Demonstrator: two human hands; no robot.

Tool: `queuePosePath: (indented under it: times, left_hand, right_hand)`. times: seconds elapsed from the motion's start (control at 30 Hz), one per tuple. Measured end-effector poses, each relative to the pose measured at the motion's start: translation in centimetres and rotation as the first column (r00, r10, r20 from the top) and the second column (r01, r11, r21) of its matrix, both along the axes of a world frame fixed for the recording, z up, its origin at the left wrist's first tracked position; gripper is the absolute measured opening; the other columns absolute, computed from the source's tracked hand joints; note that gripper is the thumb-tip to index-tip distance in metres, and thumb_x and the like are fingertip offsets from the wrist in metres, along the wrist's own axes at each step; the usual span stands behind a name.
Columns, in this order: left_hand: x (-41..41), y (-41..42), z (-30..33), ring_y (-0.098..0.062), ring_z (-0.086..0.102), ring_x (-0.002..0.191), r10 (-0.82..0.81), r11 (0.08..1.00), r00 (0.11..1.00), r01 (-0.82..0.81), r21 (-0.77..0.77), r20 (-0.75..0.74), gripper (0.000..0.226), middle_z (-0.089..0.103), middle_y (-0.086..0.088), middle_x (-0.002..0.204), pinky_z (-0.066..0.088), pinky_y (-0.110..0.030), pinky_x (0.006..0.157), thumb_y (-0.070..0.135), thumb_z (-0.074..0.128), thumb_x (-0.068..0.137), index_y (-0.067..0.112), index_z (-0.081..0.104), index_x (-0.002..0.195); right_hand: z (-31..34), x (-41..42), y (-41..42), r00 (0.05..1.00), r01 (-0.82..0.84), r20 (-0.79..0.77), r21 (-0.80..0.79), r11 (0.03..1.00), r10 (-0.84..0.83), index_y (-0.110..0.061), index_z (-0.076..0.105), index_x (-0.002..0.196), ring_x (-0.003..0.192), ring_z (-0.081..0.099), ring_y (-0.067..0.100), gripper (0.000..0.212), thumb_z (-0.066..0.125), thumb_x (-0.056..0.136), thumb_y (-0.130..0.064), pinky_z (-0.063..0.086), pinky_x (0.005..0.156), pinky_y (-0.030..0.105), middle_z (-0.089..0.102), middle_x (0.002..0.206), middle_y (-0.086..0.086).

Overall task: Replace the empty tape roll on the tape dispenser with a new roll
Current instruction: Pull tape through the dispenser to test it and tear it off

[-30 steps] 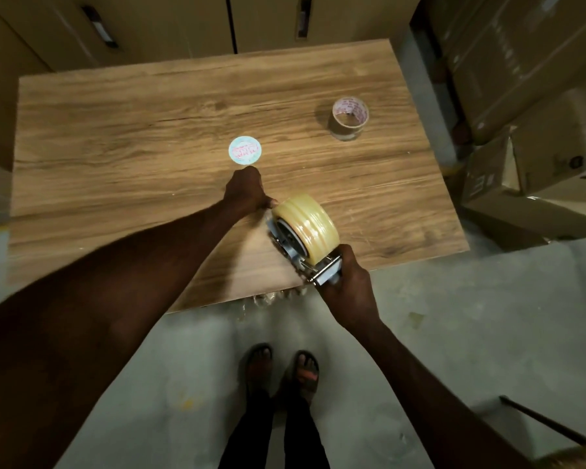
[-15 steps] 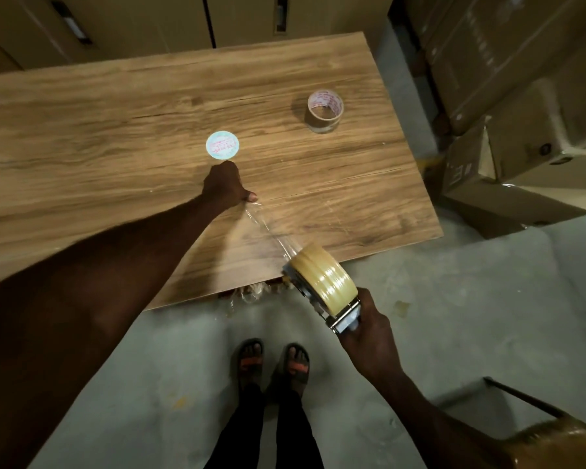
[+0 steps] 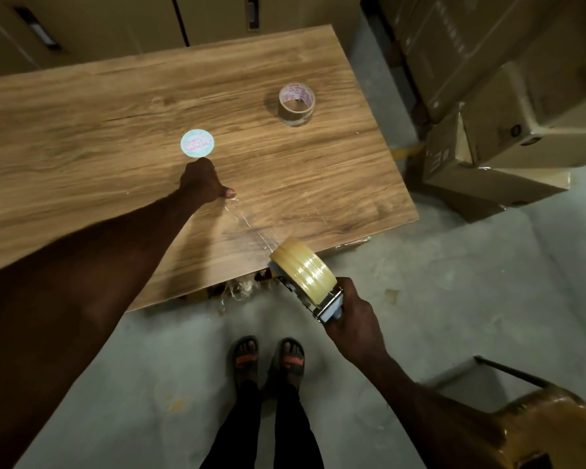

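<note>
My right hand (image 3: 354, 319) grips the handle of the metal tape dispenser (image 3: 322, 302), held off the near edge of the wooden table (image 3: 82, 147). A full roll of clear yellowish tape (image 3: 303, 269) sits on the dispenser. A strip of clear tape (image 3: 251, 225) stretches from the roll up to my left hand (image 3: 202, 181), which pins its end down on the tabletop with closed fingers. The empty cardboard tape core (image 3: 296, 104) stands upright at the table's far right. A round blue-and-pink label (image 3: 197, 143) lies flat just beyond my left hand.
Stacked cardboard boxes (image 3: 504, 96) crowd the right side beside the table. Cabinet doors (image 3: 149, 18) run behind the table. A brown chair (image 3: 548, 424) is at the lower right. My sandalled feet (image 3: 268, 357) stand on the grey concrete floor, and crumpled clear plastic (image 3: 239, 289) hangs under the table's near edge.
My right hand has pulled the dispenser back off the table toward me, drawing a strip of tape out from my left hand, which has stayed in place on the tabletop.
</note>
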State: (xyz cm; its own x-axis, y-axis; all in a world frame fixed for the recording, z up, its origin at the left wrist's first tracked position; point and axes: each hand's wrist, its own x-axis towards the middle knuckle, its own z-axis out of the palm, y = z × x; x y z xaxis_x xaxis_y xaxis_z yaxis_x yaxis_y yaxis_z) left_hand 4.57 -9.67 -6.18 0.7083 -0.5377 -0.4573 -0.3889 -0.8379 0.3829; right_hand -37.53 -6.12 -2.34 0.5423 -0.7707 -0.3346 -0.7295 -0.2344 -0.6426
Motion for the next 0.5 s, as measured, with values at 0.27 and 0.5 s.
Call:
queuePosePath:
  times: [0.27,0.5]
  left_hand:
    - [-0.33,-0.06,-0.45,-0.035,0.066,0.108,-0.015,1.0,0.999,0.014,0.013,0.051,0.071,0.071,-0.019,0.112,0.056,-0.042,0.086,0.044,0.093,0.055,0.002,0.068,0.106]
    - [-0.24,-0.15,-0.7,-0.035,0.064,0.112,-0.066,0.997,0.994,0.062,0.049,0.084,0.074,0.07,-0.018,0.116,0.056,-0.042,0.089,0.048,0.09,0.057,0.002,0.067,0.111]
  right_hand:
    - [0.51,0.35,0.12,1.0,0.016,-0.002,0.021,1.0,-0.016,-0.031,0.047,0.122,0.077,0.071,0.021,0.056,0.078,0.077,-0.019,0.052,0.062,0.032,0.075,0.091,-0.003]
    - [0.12,0.16,0.12,1.0,0.016,-0.002,0.013,1.0,-0.016,-0.028,0.048,0.125,0.083,0.074,0.023,0.06,0.081,0.075,-0.02,0.061,0.067,0.043,0.077,0.096,-0.002]
